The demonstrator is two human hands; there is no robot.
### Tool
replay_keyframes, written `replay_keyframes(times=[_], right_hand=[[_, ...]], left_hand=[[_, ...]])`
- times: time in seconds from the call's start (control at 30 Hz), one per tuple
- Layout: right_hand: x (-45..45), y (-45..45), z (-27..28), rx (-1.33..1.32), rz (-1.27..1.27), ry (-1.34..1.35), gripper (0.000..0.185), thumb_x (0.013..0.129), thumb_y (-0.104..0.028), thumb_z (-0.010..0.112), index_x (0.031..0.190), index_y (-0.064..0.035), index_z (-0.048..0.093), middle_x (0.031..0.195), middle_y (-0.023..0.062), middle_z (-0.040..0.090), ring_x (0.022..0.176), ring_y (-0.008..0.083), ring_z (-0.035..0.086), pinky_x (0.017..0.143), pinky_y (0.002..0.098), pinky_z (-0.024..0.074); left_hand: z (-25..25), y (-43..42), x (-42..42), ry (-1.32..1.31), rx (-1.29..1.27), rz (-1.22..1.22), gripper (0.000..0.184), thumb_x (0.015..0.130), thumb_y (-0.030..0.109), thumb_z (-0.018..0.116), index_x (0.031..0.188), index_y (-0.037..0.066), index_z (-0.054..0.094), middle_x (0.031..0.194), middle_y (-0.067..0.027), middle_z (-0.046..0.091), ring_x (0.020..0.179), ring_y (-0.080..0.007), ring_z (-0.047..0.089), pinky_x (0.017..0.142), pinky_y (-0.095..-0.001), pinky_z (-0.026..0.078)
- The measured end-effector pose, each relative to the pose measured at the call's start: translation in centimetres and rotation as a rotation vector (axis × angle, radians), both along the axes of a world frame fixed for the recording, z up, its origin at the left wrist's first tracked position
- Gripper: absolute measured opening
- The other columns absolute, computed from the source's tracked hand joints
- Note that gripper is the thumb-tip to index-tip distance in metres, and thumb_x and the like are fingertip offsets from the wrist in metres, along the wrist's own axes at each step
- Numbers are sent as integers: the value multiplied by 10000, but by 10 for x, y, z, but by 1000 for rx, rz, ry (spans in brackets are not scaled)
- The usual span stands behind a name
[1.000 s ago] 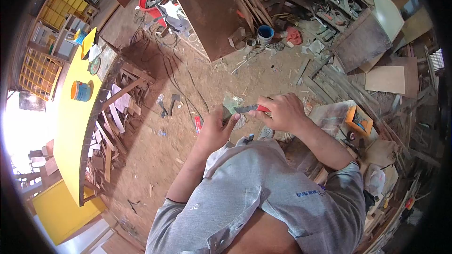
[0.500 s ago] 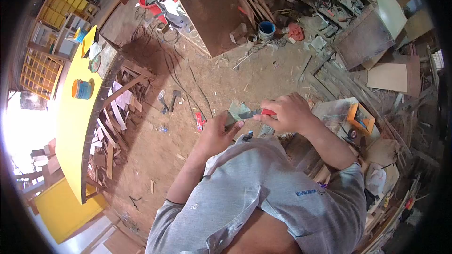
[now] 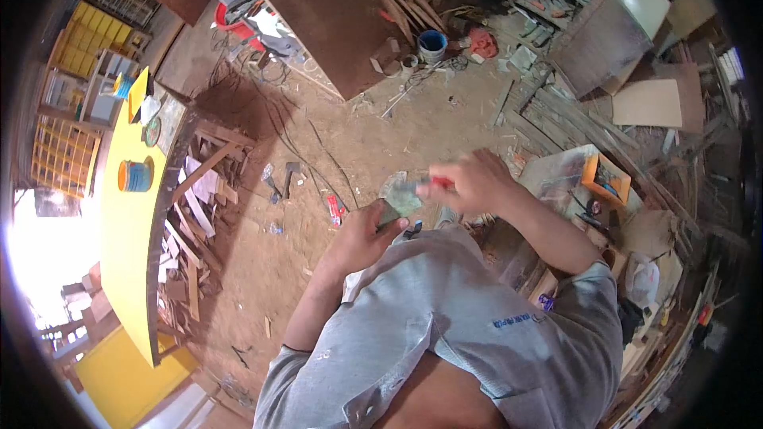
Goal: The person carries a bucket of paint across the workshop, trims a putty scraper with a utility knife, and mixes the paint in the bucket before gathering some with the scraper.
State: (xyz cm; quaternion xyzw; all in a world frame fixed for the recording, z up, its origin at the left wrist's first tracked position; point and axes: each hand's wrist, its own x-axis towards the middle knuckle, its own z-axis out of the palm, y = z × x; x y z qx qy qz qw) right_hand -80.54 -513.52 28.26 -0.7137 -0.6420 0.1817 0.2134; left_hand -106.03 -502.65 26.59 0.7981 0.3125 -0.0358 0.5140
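In front of my shirt, my left hand (image 3: 367, 237) grips a flat greenish piece (image 3: 404, 200) that sticks out past its fingers and thumb. My right hand (image 3: 474, 183) is closed on a red-handled tool (image 3: 441, 183), whose dark blade points left over the greenish piece. The right hand and the blade are blurred, so I cannot tell whether the blade touches the piece. On the dirt floor to the left of my left hand lies a red and white object (image 3: 335, 210).
At left stands a yellow-topped table (image 3: 127, 230) with an orange and blue can (image 3: 135, 176), wood scraps beneath. A brown board (image 3: 318, 16) stands ahead, near a blue bucket (image 3: 432, 46). An orange box (image 3: 606, 180) sits at right. Cables cross the floor.
My right hand has lifted slightly, with the tool blurred by motion. The greenish piece shows more broadly in my left hand. The whole view has shifted a little.
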Motion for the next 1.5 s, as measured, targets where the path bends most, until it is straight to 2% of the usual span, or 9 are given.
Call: replay_keyframes(times=[0.4,0.43,0.53,0.57,0.77,0.87,0.97,1.27,1.5], right_hand=[[24,-59,-52,23,-374,-281,385,901,-490,706,943,-107,700,821,118,721,798,344,717,712,477,552],[26,-66,-58,4,-372,-298,363,897,-458,706,966,-102,704,835,118,721,815,331,718,725,465,553],[36,-90,-68,-48,-363,-379,309,897,-374,694,1018,-91,720,869,112,725,845,300,722,752,439,556],[41,-99,-68,-58,-353,-425,291,905,-353,683,1022,-90,726,874,108,730,843,294,725,750,435,558],[73,-159,-67,-261,-429,-423,265,921,-327,665,1014,-89,735,870,112,744,855,289,742,757,425,563],[91,-190,-64,-321,-540,-333,285,931,-363,664,993,-93,736,836,125,739,833,306,744,741,427,563],[111,-212,-56,-314,-675,-288,309,943,-400,659,930,-103,741,810,125,735,789,320,736,701,438,559],[130,-193,-121,1,-748,-415,156,852,-252,685,842,-97,680,678,90,682,670,274,714,618,430,530],[137,-193,-115,-161,-1254,127,323,884,-401,732,919,-80,746,790,151,730,740,321,735,694,451,561]], left_hand=[[1,-5,78,-81,-4,35,378,1081,348,577,966,-4,655,659,17,580,582,-89,545,545,-316,455],[5,-10,97,-55,158,-70,408,1058,349,560,946,-27,668,708,-244,651,700,-401,691,633,-480,501],[-18,-20,144,-103,440,-346,370,1053,294,578,875,-22,653,713,-223,670,675,-410,682,606,-476,501],[-18,-26,162,-62,406,-400,348,1033,274,585,887,-31,662,802,-287,677,791,-519,653,658,-535,506],[-40,-51,248,4,374,-746,431,1038,343,563,868,-34,683,858,-293,693,857,-475,691,718,-538,529],[-96,-45,278,-56,746,-999,439,1028,352,553,883,-36,698,905,-299,699,886,-467,695,766,-554,534],[-135,-17,289,70,720,-908,400,1018,330,557,910,-28,701,922,-295,704,892,-473,691,782,-570,531],[-56,-72,334,49,523,-795,357,1028,269,506,883,6,700,962,-301,709,849,-499,691,744,-586,552],[-215,43,360,2,667,-947,386,1026,317,561,875,-14,692,811,-243,709,751,-397,716,682,-499,566]])
